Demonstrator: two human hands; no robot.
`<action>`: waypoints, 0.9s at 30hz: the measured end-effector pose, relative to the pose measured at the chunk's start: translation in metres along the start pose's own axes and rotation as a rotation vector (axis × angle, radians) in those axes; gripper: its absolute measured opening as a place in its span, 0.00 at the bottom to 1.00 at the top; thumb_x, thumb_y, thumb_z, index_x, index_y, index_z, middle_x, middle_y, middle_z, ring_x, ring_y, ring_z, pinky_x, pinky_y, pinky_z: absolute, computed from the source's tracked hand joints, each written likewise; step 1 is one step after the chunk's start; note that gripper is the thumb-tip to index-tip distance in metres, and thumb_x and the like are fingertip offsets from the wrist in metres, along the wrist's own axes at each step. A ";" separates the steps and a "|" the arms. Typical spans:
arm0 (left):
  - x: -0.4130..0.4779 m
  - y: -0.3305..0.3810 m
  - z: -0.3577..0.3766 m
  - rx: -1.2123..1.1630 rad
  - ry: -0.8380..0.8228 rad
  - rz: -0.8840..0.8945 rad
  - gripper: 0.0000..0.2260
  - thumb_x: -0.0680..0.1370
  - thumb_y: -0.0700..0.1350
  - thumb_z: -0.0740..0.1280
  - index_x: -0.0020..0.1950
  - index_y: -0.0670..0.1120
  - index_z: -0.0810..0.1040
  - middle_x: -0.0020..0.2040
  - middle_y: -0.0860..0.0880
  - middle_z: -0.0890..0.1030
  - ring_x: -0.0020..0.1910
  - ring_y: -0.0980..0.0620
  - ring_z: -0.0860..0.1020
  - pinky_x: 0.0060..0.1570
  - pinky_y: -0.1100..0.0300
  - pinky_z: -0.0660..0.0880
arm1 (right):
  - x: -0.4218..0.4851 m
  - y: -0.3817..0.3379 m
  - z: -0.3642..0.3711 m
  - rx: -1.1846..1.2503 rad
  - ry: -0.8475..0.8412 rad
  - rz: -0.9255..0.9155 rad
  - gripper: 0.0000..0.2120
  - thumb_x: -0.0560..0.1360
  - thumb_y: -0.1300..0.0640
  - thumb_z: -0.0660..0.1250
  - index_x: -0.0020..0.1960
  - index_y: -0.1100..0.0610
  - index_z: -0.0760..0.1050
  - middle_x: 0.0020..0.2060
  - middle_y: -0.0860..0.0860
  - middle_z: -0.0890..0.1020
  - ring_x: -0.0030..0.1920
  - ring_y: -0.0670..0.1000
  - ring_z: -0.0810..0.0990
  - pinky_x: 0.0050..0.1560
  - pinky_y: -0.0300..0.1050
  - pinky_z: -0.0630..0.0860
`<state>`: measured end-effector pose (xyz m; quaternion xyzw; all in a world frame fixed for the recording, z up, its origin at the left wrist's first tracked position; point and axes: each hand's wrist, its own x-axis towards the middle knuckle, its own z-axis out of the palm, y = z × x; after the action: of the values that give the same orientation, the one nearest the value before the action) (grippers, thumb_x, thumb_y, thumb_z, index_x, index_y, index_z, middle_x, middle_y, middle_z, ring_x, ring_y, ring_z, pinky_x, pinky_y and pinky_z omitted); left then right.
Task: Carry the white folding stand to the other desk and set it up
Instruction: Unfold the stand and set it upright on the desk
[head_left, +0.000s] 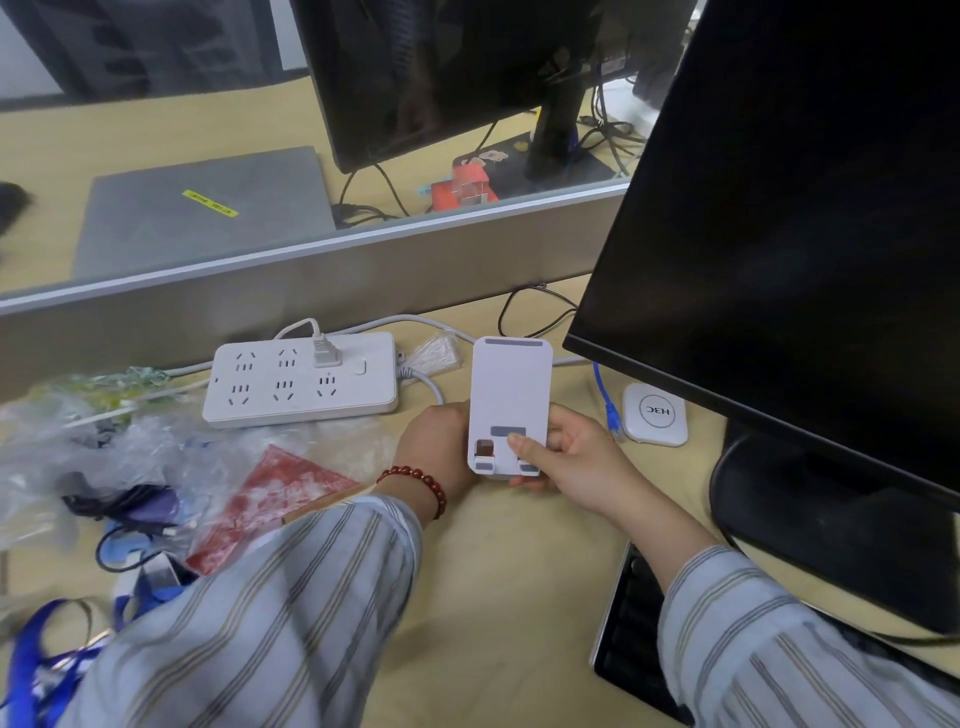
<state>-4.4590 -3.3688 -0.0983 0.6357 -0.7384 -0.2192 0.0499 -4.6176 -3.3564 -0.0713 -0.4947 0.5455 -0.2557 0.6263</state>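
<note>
The white folding stand (510, 395) is a flat white panel with grey pads, held upright just above the wooden desk (498, 582) in front of me. My left hand (436, 447), with a red bead bracelet on the wrist, grips its lower left edge from behind. My right hand (569, 457) holds the lower right edge, thumb pressed on the front near the grey pad and the two small foot tabs. The back of the stand is hidden.
A white power strip (301, 382) with one plug lies left of the stand. Plastic bags, cables and a red packet (275, 499) clutter the left. A black monitor (789, 249) and its base stand right, with a white round device (655, 414), blue cable and keyboard (634, 639). A glass partition (311, 260) runs behind.
</note>
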 end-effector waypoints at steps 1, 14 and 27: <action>0.000 0.000 0.000 0.010 -0.004 0.006 0.04 0.73 0.40 0.59 0.40 0.44 0.71 0.45 0.41 0.82 0.44 0.43 0.78 0.38 0.60 0.68 | -0.001 0.000 -0.006 -0.018 0.002 0.014 0.16 0.73 0.57 0.69 0.60 0.49 0.73 0.46 0.49 0.85 0.42 0.48 0.85 0.40 0.40 0.81; 0.001 -0.028 0.001 0.058 0.011 0.106 0.46 0.61 0.67 0.69 0.73 0.57 0.53 0.74 0.57 0.62 0.76 0.53 0.53 0.72 0.38 0.45 | 0.015 0.015 -0.021 -0.802 0.054 -0.126 0.45 0.59 0.47 0.78 0.71 0.48 0.62 0.66 0.47 0.66 0.68 0.51 0.63 0.66 0.44 0.64; 0.004 -0.016 -0.002 -0.064 0.017 -0.014 0.34 0.63 0.61 0.70 0.65 0.60 0.61 0.58 0.57 0.75 0.68 0.52 0.64 0.68 0.39 0.47 | 0.020 -0.003 -0.009 -0.745 -0.006 -0.203 0.23 0.69 0.52 0.71 0.62 0.54 0.71 0.59 0.51 0.77 0.61 0.53 0.69 0.55 0.39 0.61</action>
<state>-4.4448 -3.3747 -0.1036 0.6409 -0.7261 -0.2375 0.0748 -4.6197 -3.3775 -0.0764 -0.7408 0.5472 -0.0991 0.3768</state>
